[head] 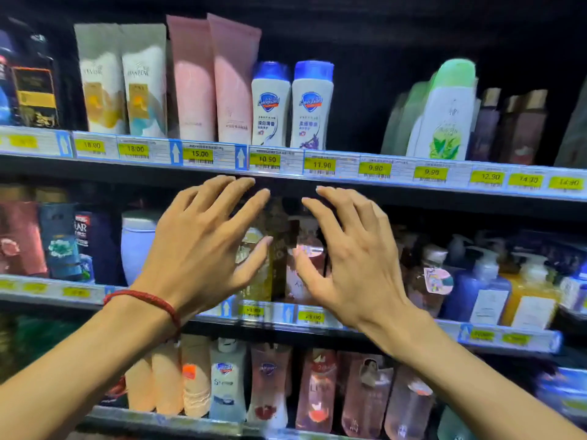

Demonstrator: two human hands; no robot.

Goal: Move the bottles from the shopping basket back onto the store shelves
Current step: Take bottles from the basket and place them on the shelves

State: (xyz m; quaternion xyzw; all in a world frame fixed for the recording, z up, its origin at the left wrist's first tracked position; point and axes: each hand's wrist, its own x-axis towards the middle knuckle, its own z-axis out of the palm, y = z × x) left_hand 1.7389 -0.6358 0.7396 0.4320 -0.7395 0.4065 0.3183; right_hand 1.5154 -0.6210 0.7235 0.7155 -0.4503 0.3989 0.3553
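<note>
Head view: left hand (203,246) and right hand (352,258) hover spread wide, holding nothing, before the middle shelf (311,317), where seemingly two blurred bottles (260,281) stand between them; two blue-capped bottles (271,104) stand on the upper shelf (343,166).

Yellow price tags (91,145) along the top shelf rail (402,170) read, left to right, 18.00, 18.00, 15.00, 10.50, 11.90, 9.90, 9.90 and 12.90. Two blue-capped white bottles (271,112) above the 10.50 and 11.90 tags carry the Safeguard shield over Chinese characters. Two pale tubes (101,81) above the 18.00 tags appear to read Pantene, their lettering blurred.
</note>
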